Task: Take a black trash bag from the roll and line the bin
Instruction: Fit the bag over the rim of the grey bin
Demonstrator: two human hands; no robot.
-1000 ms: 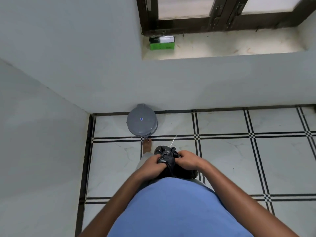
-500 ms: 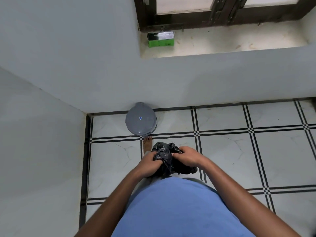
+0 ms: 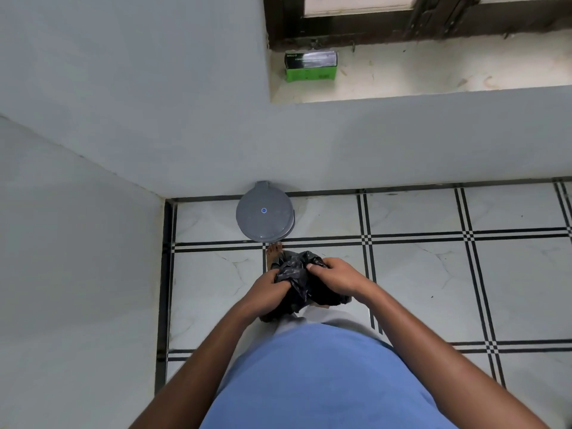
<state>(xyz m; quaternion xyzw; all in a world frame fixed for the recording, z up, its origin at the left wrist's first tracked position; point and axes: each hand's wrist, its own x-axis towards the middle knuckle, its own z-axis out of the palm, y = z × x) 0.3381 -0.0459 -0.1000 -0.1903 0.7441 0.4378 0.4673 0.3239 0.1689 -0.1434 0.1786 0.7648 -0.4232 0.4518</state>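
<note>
A crumpled black trash bag (image 3: pixel 296 278) is bunched between both hands in front of my waist. My left hand (image 3: pixel 266 293) grips its left side and my right hand (image 3: pixel 335 276) grips its top right, fingers curled into the plastic. The grey round bin (image 3: pixel 264 212) stands on the floor against the far wall, its lid down, a short way beyond the bag. A green box of bags (image 3: pixel 310 66) lies on the window ledge above.
White walls meet in a corner at the left of the bin. The tiled floor (image 3: pixel 433 274) stretches to the right. My bare foot (image 3: pixel 274 253) stands just before the bin. A dark window frame (image 3: pixel 402 23) runs above the ledge.
The view has shifted slightly, and the hands with the bag have risen a little and drawn nearer to the bin. Both hands keep working the crumpled plastic.
</note>
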